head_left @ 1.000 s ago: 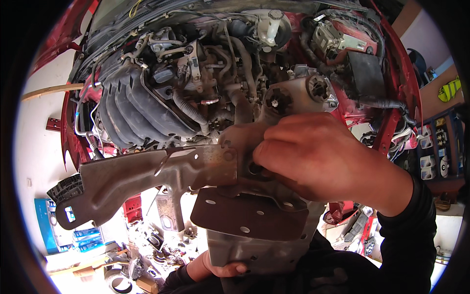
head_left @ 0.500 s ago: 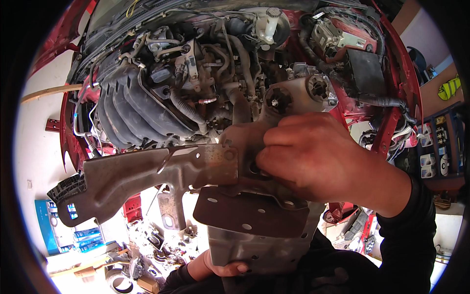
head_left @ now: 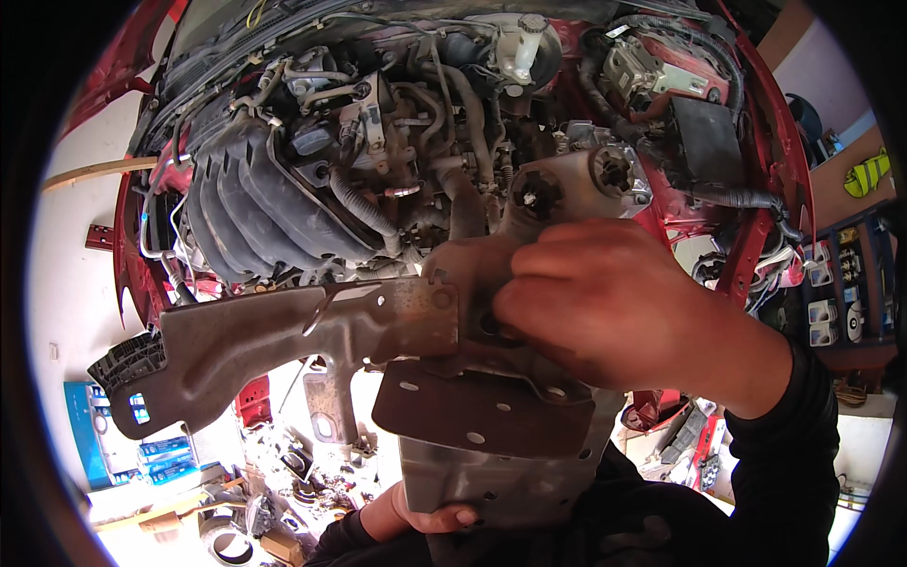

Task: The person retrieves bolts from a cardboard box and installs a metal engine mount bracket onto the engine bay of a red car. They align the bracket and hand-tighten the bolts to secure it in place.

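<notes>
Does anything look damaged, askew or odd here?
Two things, mildly. Loose parts lie in a jumbled heap at lower left rather than sorted. The metal assembly held by the left hand and right hand has a rusty-looking patch on its arm, browner than the surrounding metal. I cannot tell whether that is damage.

Strong light bleaches a white wall (head_left: 83, 255) and what seems pale floor (head_left: 380, 461).
</notes>
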Available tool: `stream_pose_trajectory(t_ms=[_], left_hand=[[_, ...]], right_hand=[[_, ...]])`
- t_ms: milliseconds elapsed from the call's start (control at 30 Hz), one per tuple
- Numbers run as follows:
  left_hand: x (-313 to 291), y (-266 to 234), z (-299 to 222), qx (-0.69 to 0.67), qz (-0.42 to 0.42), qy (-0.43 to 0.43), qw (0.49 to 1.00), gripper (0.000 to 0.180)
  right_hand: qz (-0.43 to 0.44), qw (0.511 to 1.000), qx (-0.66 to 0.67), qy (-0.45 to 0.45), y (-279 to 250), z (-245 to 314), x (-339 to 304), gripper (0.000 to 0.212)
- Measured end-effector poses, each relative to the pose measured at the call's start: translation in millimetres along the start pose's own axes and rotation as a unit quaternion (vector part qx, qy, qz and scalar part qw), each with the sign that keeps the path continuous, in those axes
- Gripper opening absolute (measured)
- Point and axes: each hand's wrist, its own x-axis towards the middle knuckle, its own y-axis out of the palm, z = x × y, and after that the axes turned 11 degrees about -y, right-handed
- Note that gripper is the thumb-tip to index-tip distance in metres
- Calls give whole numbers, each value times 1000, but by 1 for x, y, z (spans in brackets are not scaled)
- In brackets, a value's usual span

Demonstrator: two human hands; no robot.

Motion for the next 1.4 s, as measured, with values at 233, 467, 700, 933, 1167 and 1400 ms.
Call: stream_pose_trajectory(t_ms=[233,467,700,933,1167,1400], left_hand=[[-3,0,0,-6,-1,-6,1000,82],[-5,-1,-2,-9,-2,-8,1000,82],[-4,-1,-1,-18,-6,-10,1000,82],[-5,1,-3,-23,-10,-7,1000,82],[-8,0,-3,-31,-21,-6,999,82],[-11,0,-4,-41,-39,-6,998,82]], right_hand=[[-24,999,23,9,-9,-3,-6,28],[-33,999,17,0,-6,-2,-6,31],[26,1000,14,0,-7,2,1,23],[157,987,-19,10,-12,1,11,12],[54,998,-25,-21,-29,-9,4,22],[-81,988,120,47,-66,-24,-39,30]])
